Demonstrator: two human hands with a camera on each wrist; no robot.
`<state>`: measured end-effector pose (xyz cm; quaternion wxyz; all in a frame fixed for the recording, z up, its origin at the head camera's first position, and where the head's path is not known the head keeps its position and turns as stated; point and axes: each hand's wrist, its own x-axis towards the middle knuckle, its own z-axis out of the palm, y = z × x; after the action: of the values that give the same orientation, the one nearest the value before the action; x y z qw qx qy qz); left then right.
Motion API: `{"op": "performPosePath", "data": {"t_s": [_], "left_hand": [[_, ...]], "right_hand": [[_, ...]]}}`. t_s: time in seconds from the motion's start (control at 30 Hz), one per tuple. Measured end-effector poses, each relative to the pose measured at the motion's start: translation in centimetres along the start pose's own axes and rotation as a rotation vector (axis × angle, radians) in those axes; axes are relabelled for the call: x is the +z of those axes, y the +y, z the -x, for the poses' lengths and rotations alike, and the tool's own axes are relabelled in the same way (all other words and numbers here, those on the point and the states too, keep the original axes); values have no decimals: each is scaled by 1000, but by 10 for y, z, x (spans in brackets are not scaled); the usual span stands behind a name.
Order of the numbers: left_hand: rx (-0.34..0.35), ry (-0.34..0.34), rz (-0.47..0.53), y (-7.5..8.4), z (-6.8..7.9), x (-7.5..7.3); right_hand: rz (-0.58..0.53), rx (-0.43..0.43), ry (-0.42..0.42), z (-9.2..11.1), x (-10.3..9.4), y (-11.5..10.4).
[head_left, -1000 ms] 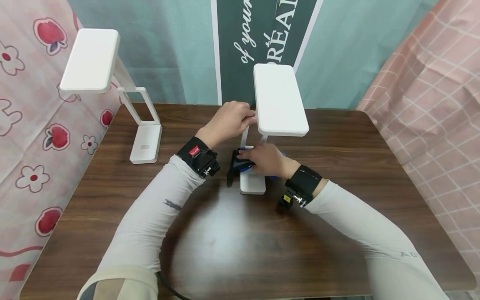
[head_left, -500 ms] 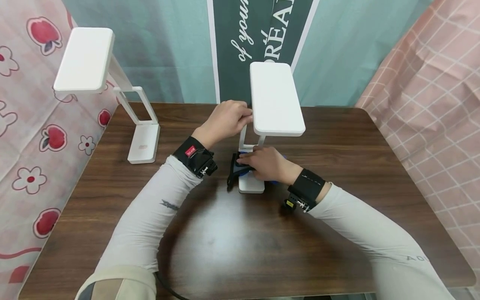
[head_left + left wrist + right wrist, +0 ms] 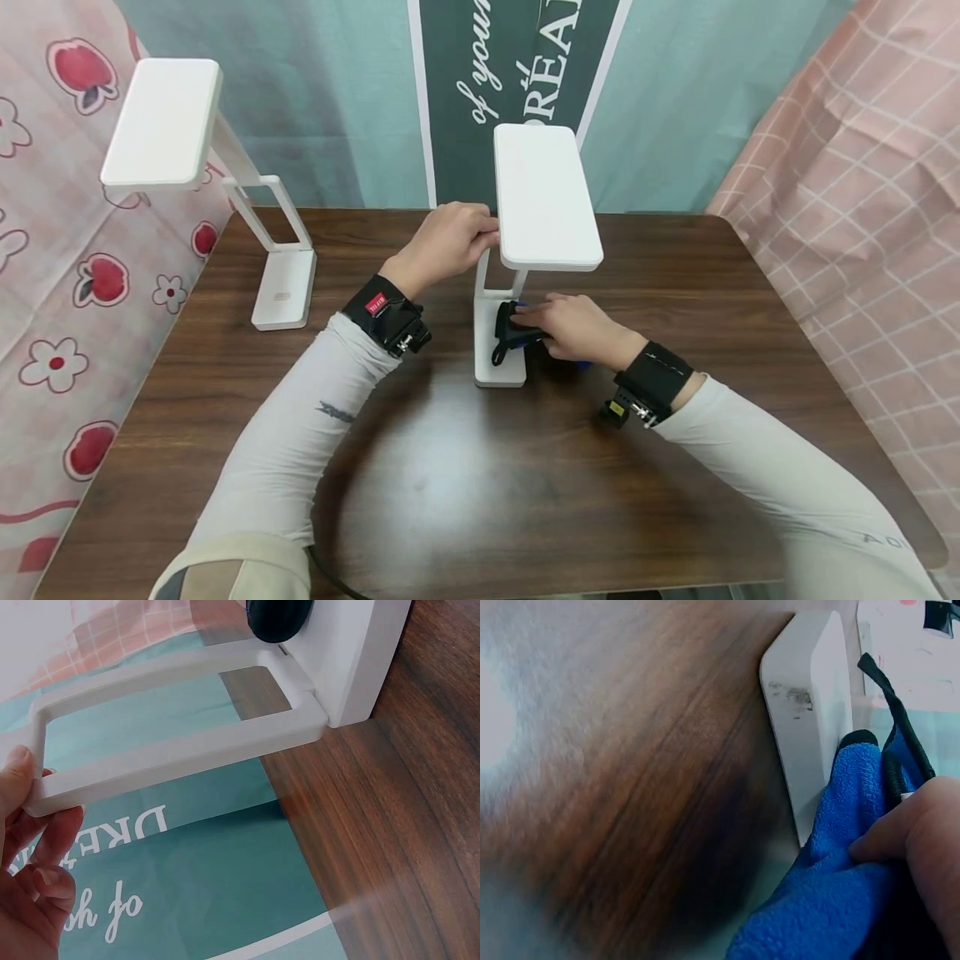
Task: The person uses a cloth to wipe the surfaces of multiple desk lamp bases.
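A white folding desk lamp (image 3: 546, 196) stands mid-table, its flat head raised over a slim base (image 3: 486, 354). My left hand (image 3: 447, 242) is at its stem; in the left wrist view its thumb and fingers pinch the end of the open white frame (image 3: 180, 754). My right hand (image 3: 581, 329) grips a blue cloth with black trim and a loop (image 3: 825, 900). The cloth's black part lies over the lamp base. In the right wrist view the cloth touches the side of the base, which has a dark smudge (image 3: 799, 697).
A second white lamp (image 3: 283, 287) of the same kind stands at the left of the brown wooden table (image 3: 660, 500). Curtains hang behind and at both sides. A dark cable (image 3: 330, 575) runs near the left sleeve at the front edge.
My right hand has moved right with the cloth, from across the base's left edge toward its right side. The left hand keeps its hold on the frame.
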<state>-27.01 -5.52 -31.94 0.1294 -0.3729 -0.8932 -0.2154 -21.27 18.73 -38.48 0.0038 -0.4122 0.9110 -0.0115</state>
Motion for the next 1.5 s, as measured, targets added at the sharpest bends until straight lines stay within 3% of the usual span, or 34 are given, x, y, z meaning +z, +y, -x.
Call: {"op": "performPosePath", "data": {"t_s": [0.27, 0.5, 0.73, 0.93, 1.17, 1.33, 1.5], "left_hand": [[-5, 2, 15, 0, 2, -1], [-7, 5, 22, 1, 0, 0], [-2, 16, 36, 0, -1, 2], [4, 19, 39, 1, -1, 3], [0, 23, 23, 0, 1, 0], [0, 11, 29, 0, 2, 0], [-10, -11, 37, -1, 1, 0]], "right_hand": [[-62, 27, -6, 3, 2, -2], [-40, -12, -13, 14, -3, -11], [-19, -69, 16, 9, -8, -13], [55, -104, 20, -2, -11, -19], [286, -113, -102, -29, -16, -38], [220, -138, -108, -44, -16, -47], [171, -113, -111, -45, -12, -49]]}}
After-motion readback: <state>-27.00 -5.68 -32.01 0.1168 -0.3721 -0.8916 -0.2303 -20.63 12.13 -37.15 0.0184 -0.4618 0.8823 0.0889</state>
